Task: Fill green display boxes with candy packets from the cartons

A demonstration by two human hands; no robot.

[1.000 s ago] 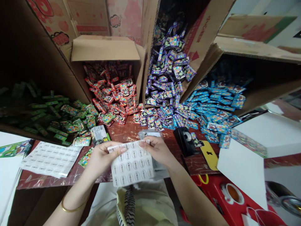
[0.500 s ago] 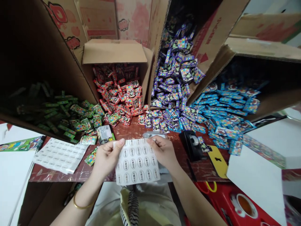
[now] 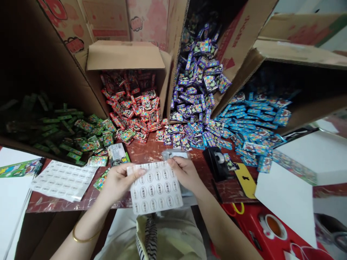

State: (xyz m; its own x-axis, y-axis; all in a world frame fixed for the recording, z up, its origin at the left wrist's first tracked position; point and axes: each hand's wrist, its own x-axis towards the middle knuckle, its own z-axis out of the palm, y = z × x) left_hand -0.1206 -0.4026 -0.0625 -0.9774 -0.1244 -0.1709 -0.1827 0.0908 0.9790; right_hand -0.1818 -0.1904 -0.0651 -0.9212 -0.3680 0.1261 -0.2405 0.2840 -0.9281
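A white sticker sheet [image 3: 157,189] printed with rows of oval labels is held up over the table's front edge. My left hand [image 3: 119,182] pinches its upper left corner, thumb on top. At the upper right corner, my right hand [image 3: 187,173] grips the same sheet between thumb and fingers. Behind the sheet lies a clear plastic bag [image 3: 177,153], partly hidden. A second label sheet [image 3: 63,179] rests flat to the left. Between it and my left hand sit a green packet [image 3: 101,179] and a small box with a pale label [image 3: 118,153].
Open cartons hold green packets [image 3: 86,139], red packets [image 3: 138,108], purple packets [image 3: 195,90] and blue packets [image 3: 252,119], spilling onto the red table [image 3: 146,150]. On the right are a black tape dispenser [image 3: 215,164], a yellow phone case [image 3: 245,180] and a cup of tea [image 3: 273,225].
My left thumb has slid inward over the sheet's top edge, and the sheet is tilted slightly. The whole view has shifted a little; both hands still hold the sheet.
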